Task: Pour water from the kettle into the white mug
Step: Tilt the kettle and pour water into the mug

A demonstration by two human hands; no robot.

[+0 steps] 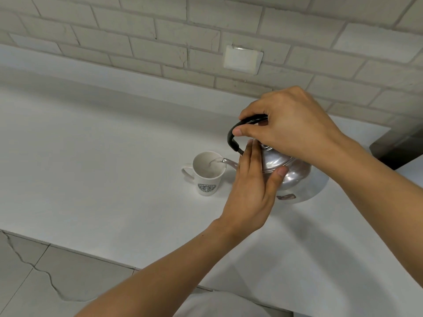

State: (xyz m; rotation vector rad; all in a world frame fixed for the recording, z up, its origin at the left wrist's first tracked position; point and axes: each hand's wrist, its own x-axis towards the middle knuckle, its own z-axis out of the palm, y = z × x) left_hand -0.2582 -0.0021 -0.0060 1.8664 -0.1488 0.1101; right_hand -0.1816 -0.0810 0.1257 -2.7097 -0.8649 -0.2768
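Note:
A shiny metal kettle [295, 179] with a black handle is tilted to the left over the white counter [103, 156]. Its spout reaches over the rim of the white mug [207, 176], which stands upright with a dark round logo on its side and its handle to the left. Water runs from the spout into the mug. My right hand [290, 126] is closed around the black handle from above. My left hand [251, 188] lies flat against the kettle's lid and shoulder, fingers straight, thumb on the body.
A tiled wall with a white blank cover plate [242, 59] rises behind the counter. A dark object [398, 145] stands at the right edge. The counter's front edge [91, 255] runs lower left, with cracked floor tiles below.

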